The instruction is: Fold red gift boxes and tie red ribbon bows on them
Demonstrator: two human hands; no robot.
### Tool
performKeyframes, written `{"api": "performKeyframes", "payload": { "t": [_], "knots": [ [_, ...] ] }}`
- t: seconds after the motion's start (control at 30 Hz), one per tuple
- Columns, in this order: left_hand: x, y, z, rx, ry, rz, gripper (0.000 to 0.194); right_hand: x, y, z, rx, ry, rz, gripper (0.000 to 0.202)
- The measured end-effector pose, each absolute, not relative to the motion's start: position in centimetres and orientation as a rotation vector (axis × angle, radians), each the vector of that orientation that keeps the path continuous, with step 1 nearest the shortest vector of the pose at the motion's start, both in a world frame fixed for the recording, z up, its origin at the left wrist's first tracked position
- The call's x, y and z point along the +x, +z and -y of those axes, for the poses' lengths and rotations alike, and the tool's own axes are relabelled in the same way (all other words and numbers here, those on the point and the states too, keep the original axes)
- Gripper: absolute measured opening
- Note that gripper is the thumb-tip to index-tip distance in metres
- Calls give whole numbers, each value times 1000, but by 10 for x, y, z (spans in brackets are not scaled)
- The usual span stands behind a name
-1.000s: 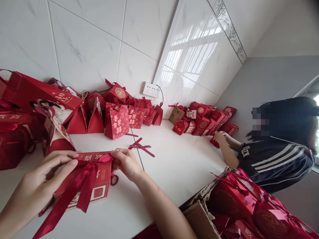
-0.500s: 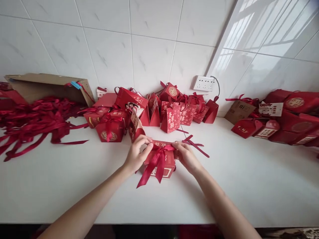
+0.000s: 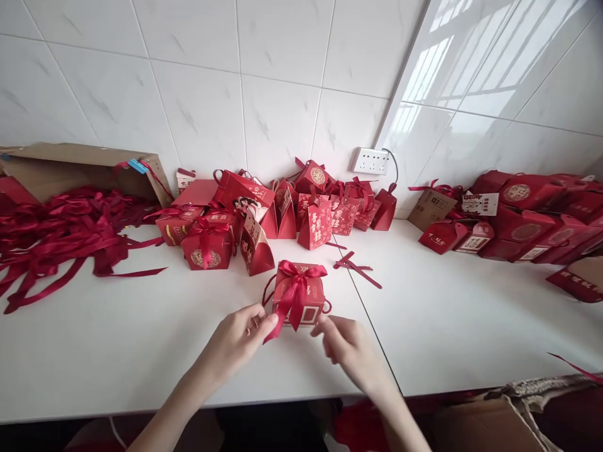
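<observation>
A small red gift box (image 3: 308, 290) stands on the white table in front of me, with rope loops at both sides. Across its top is a dark red satin ribbon (image 3: 296, 289), tied in a bow with two tails hanging down the front. My left hand (image 3: 245, 329) pinches the left tail near its end between thumb and fingers. Close to the box's lower right corner, my right hand (image 3: 346, 345) has its fingers loosely bent and slightly blurred; I see nothing in it.
Several cut ribbon strips (image 3: 355, 269) lie behind the box. More red gift boxes (image 3: 210, 242) line the wall, and others are piled at right (image 3: 522, 220). Loose ribbons (image 3: 89, 226) spill from a cardboard box (image 3: 94, 154) at left. A power strip (image 3: 370, 161) is at the wall.
Both hands have left the top of the box and moved down toward its front. The bow loops lie free on top, and the left hand has taken a ribbon tail. The view has shifted right.
</observation>
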State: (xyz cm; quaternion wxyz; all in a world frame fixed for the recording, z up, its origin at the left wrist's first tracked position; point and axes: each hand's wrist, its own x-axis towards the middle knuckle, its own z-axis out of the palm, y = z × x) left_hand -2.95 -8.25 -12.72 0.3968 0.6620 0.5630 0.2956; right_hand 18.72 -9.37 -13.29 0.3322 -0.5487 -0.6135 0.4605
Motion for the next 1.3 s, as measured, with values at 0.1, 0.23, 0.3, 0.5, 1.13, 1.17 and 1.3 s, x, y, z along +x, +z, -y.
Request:
{"api": "performKeyframes", "payload": {
  "t": [0.1,0.23,0.3,0.5,1.13,1.17,1.3],
  "knots": [
    [-20,-133,92,1624,774,-1318,38,156,-143,95,-1416,1143,1673,47],
    [-25,-133,86,1526,895,-1161,32,152,-150,84,-1317,1016,1628,36],
    [-38,-125,77,1308,1112,-1069,26,176,-144,75,-1253,966,1547,34],
    [-84,-72,47,554,1809,-740,16,278,-89,40,-968,988,987,19],
    [4,13,50,1307,1367,-640,29,187,8,25,-361,1276,1614,59],
    [5,14,51,1298,1370,-638,28,187,8,26,-366,1274,1606,59],
    [-3,18,59,1170,1421,-567,17,198,7,32,-384,1252,1486,56]
  ]
}}
